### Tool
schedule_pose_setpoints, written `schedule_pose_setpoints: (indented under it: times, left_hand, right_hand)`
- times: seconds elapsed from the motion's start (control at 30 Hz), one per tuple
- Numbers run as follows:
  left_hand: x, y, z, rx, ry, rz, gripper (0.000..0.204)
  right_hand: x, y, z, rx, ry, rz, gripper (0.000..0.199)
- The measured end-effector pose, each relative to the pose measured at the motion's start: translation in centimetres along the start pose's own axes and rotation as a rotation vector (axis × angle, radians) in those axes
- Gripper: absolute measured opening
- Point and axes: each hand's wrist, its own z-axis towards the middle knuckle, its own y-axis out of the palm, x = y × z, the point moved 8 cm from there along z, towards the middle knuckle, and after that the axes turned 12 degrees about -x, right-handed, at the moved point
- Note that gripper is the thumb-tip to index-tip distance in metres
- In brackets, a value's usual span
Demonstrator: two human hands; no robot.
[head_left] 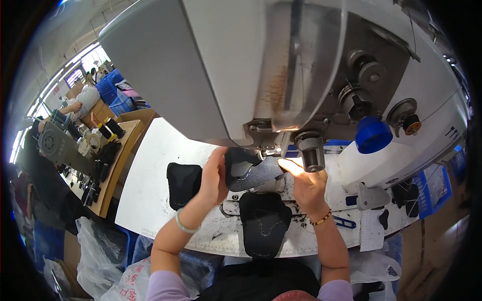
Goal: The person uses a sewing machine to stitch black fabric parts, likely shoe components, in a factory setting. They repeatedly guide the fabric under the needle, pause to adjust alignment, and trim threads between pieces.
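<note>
A large grey-white sewing machine (241, 60) fills the top of the view. Under its needle area lies a grey mesh and black shoe upper piece (251, 170). My left hand (215, 175) grips the piece's left side, fingers curled over the black part. My right hand (307, 183) presses on its right edge next to the round presser post (311, 150), lit by the machine lamp. A black padded piece (264, 223) lies on the white table (150, 175) just in front of my hands. Another black piece (183, 183) lies to the left of my left hand.
A blue-capped white bottle (372, 134) stands at the right, and blue snips (345, 221) lie by my right wrist. A second workbench (118, 150) with thread cones is at the left, another person behind it. Plastic bags (100, 251) sit below the table's left edge.
</note>
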Motion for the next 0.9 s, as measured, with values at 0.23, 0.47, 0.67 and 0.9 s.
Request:
schedule_pose_setpoints:
  times: [0.23, 0.47, 0.67, 0.9]
  left_hand:
    - [0.4, 0.9, 1.7, -0.057, -0.07, 0.21, 0.032]
    - [0.1, 1.7, 0.4, -0.077, 0.179, 0.274, 0.014]
    - [0.3, 2.8, -0.7, 0.018, 0.288, 0.292, 0.011]
    - [0.2, 4.0, -2.1, 0.149, 0.388, 0.427, 0.012]
  right_hand:
    - [1.6, 0.6, -0.9, -0.012, 0.054, 0.07, 0.027]
    - [0.5, 0.3, -0.8, 0.014, 0.044, 0.058, 0.036]
    - [-0.7, 0.5, -0.7, -0.013, -0.01, 0.042, 0.036]
    - [-0.9, 0.2, -0.4, 0.04, -0.068, 0.147, 0.043]
